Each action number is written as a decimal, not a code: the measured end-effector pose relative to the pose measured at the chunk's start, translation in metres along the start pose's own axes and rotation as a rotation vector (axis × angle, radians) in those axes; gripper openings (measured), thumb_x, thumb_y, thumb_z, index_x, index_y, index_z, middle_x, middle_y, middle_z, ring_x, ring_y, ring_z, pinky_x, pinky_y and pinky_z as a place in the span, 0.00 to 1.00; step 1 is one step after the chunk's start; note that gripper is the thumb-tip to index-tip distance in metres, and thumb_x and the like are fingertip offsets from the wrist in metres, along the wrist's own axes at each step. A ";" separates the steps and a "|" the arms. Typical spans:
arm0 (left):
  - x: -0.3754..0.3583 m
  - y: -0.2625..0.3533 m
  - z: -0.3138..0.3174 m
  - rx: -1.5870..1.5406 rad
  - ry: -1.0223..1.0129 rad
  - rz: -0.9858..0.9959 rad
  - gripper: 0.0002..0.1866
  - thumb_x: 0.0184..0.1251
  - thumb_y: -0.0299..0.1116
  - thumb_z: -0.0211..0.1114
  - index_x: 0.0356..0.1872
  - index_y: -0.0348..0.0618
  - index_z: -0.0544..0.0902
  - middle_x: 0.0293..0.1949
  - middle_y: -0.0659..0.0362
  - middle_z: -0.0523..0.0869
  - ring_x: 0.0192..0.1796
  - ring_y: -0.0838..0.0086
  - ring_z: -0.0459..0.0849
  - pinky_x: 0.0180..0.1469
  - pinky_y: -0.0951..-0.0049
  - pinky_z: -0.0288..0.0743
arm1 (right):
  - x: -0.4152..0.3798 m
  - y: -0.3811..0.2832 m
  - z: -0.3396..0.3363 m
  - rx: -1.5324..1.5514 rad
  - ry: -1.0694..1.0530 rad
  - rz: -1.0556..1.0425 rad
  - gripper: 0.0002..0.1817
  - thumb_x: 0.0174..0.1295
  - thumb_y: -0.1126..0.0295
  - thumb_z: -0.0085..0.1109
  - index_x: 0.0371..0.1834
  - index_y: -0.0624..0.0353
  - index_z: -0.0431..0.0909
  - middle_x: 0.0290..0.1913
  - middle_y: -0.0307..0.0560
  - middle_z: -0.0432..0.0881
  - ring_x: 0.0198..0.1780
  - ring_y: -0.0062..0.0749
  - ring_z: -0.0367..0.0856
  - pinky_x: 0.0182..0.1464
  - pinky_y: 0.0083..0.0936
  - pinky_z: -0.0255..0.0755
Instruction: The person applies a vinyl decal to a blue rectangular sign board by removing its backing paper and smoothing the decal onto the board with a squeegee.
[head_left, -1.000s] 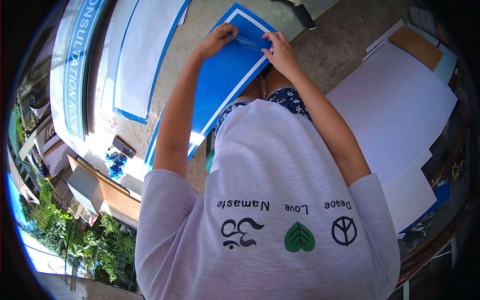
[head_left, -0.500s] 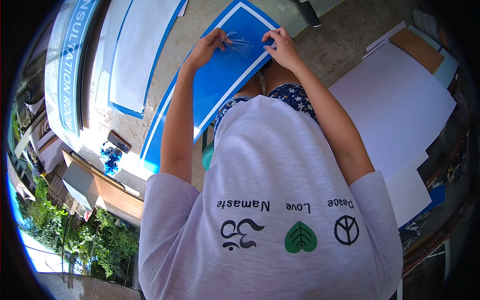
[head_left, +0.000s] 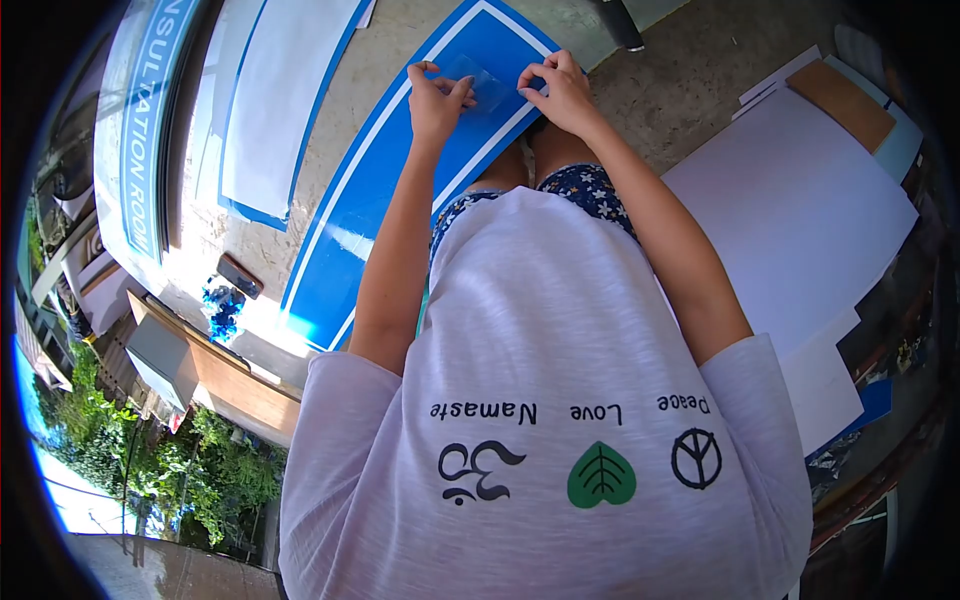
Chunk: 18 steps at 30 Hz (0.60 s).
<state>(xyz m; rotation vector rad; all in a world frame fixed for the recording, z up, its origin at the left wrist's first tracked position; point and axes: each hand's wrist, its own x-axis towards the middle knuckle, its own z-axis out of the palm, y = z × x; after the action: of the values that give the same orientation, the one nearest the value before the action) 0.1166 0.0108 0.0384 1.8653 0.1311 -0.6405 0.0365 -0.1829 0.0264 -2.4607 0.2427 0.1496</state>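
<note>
A long blue sign panel with a white border line lies on the concrete floor in front of me. Over its far end both hands pinch a small piece of clear film. My left hand grips the film's left side and my right hand grips its right side. The film hangs just above the blue surface. My white printed shirt fills the lower frame and hides my lap.
A white panel with blue edging and a "Consultation Room" sign lie to the left. Large white sheets and a brown board lie to the right. A blue scrap pile and a small dark object sit on the floor at left.
My left hand has moved right, closer to my right hand, and the clear film between them has lifted off the blue panel.
</note>
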 end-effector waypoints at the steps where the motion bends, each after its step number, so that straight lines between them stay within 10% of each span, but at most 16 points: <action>1: -0.002 -0.001 -0.004 0.009 0.001 0.031 0.23 0.62 0.27 0.71 0.48 0.37 0.63 0.28 0.52 0.86 0.26 0.72 0.86 0.26 0.76 0.79 | 0.001 0.001 0.002 0.027 0.006 0.003 0.06 0.53 0.62 0.71 0.33 0.41 0.84 0.43 0.40 0.68 0.52 0.39 0.70 0.57 0.38 0.67; 10: 0.004 -0.012 -0.027 -0.045 -0.114 0.018 0.19 0.62 0.25 0.71 0.47 0.36 0.70 0.29 0.54 0.86 0.24 0.77 0.84 0.25 0.81 0.76 | -0.009 -0.003 0.017 0.033 0.198 -0.080 0.05 0.56 0.65 0.69 0.32 0.41 0.80 0.40 0.38 0.67 0.47 0.36 0.71 0.50 0.39 0.66; 18: 0.007 -0.013 -0.042 -0.055 -0.142 -0.025 0.18 0.63 0.27 0.72 0.47 0.37 0.72 0.30 0.52 0.89 0.23 0.77 0.85 0.26 0.82 0.77 | -0.019 0.007 0.039 0.058 0.364 -0.246 0.19 0.64 0.62 0.64 0.58 0.42 0.73 0.53 0.37 0.71 0.50 0.35 0.73 0.50 0.41 0.65</action>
<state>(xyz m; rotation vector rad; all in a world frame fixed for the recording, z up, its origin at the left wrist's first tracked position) 0.1334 0.0520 0.0346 1.7615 0.0790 -0.7768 0.0146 -0.1618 -0.0049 -2.4217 0.0949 -0.4074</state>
